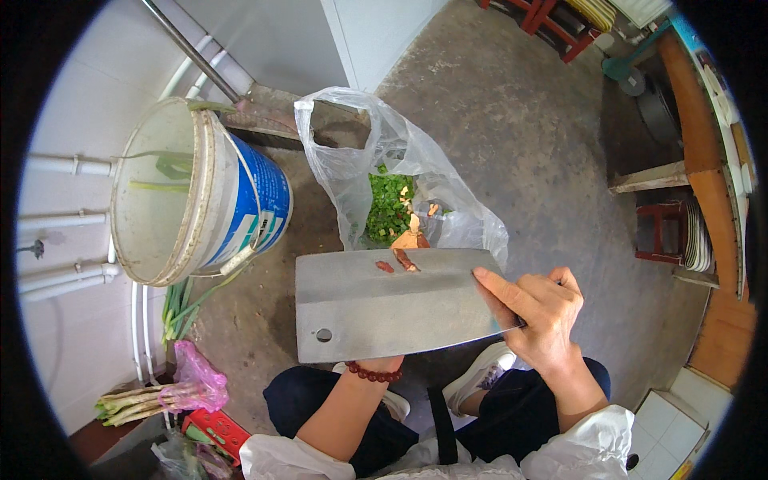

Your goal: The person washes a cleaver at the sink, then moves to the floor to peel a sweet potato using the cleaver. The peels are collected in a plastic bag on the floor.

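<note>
My right hand (pixel 543 303) grips a broad steel cleaver (pixel 384 312), its index finger laid along the blade's flat. The blade spans the view before me, a round hole near its left end. Two reddish-brown scraps of food (pixel 405 260) cling to its upper face. Beneath the blade my left hand (pixel 391 363) is mostly hidden; the wrist below it wears a bracelet of dark red beads (pixel 375 373). Just past the blade's far edge shows an orange-brown piece (pixel 411 239), of a kind I cannot tell. Behind it, a clear plastic bag (pixel 414 135) gapes around chopped greens (pixel 389 207) and several pale bits.
A white-and-blue plastic bucket (pixel 255 192) holding green leaves stands at left. Spring onions (pixel 177 309) lie behind it. Bundled stalks (pixel 141 403), a pink bag (pixel 201 378) and a red crate (pixel 223 433) sit lower left. Red stools (pixel 660 231) and an orange wooden counter (pixel 678 102) line the right.
</note>
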The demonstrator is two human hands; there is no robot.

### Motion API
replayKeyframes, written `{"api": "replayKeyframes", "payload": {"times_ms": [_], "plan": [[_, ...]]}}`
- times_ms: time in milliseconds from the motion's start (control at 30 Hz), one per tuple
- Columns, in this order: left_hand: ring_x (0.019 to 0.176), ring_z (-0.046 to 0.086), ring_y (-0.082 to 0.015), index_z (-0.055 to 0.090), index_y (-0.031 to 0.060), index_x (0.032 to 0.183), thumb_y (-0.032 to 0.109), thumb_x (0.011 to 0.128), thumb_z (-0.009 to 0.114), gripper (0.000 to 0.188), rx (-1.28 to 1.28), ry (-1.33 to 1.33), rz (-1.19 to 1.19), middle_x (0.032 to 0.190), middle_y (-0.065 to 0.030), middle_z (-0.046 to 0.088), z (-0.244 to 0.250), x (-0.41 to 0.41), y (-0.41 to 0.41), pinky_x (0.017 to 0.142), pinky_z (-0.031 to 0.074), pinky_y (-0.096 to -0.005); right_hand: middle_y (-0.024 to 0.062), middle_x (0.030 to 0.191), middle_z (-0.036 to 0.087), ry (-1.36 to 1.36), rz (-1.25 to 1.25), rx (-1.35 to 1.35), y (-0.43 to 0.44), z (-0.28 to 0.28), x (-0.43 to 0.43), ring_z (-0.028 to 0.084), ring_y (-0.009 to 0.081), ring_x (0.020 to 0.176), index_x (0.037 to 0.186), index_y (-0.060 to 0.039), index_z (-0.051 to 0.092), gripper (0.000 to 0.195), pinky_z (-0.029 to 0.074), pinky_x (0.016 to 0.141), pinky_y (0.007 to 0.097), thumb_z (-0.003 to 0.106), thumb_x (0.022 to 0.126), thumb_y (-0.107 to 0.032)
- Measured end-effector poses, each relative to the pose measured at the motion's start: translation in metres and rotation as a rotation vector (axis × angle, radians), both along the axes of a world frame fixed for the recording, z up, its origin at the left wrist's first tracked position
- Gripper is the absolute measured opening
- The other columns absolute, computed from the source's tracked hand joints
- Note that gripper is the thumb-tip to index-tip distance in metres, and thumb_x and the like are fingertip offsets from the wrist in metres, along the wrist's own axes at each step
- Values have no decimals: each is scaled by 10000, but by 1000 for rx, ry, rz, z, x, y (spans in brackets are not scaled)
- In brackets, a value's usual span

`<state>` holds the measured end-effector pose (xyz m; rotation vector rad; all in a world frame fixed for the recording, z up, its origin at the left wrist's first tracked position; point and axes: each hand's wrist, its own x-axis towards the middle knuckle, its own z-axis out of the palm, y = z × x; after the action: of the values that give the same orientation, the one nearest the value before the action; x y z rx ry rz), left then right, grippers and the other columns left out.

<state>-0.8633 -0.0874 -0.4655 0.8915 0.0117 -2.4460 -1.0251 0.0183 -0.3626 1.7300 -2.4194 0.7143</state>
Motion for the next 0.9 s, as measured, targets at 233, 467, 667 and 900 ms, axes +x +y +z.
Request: {"api": "replayKeyframes", "payload": {"times_ms": [233,467,667,900], "plan": [[1219,406,-259,370,171,1317,478,898,396,520,70,-47,1,1331,-50,414,9,1,5,1001,351,-459,-44,490,324,25,31,50,4,0,1,347,101,413,1033,-195,673,447,232,534,278,721,599,-105],[1236,383,-253,332,171,1337,476,889,418,549,21,77,-31,1352,-48,381,9,4,8,1009,341,-445,-43,485,331,77,38,72,6,1,-1,354,98,407,1064,-190,658,465,227,530,277,716,609,-112],[1230,391,-249,328,170,1337,467,878,455,561,-159,-10,-96,1347,-41,386,17,9,9,1005,347,-445,-41,474,340,67,22,70,4,0,-1,351,101,403,1064,-180,657,445,224,521,279,715,628,-113],[1215,404,-231,335,169,1317,405,851,548,564,-256,-97,-113,1314,-27,406,19,2,8,1004,353,-424,-27,465,360,53,-6,82,0,2,0,354,126,402,996,-168,681,374,227,502,281,716,634,-79]]}}
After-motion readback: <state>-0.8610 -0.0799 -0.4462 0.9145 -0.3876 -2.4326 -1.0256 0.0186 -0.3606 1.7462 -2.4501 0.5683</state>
